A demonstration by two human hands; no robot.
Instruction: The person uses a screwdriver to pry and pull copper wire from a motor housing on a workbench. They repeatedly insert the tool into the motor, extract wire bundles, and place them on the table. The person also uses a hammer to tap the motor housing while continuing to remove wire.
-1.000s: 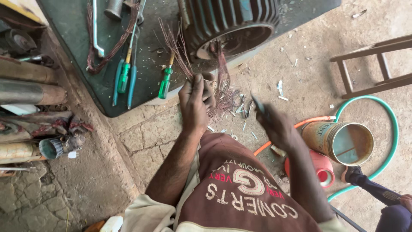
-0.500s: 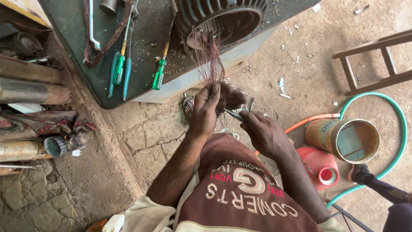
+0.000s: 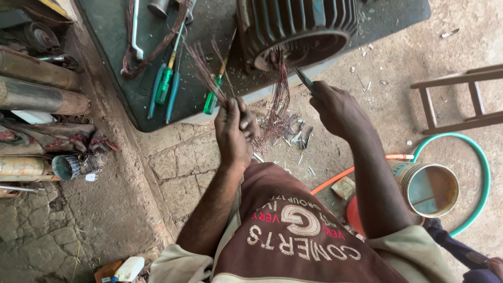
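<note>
copper wire bundle (image 3: 209, 73) clamped in left hand (image 3: 234, 131), right hand (image 3: 335, 107) closed on dark blade tool (image 3: 304, 79), ribbed motor housing (image 3: 298, 26) on green counter (image 3: 115, 63), screwdrivers (image 3: 165, 86) alongside

Reddish copper wire bundle (image 3: 207, 71) fans upward from gripping fingers (image 3: 237, 112).

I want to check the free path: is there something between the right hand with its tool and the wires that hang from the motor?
Nothing visible. The right hand holds a dark tool just right of the hanging wires, with open space between. The left hand grips a separate wire bundle farther left.
</note>
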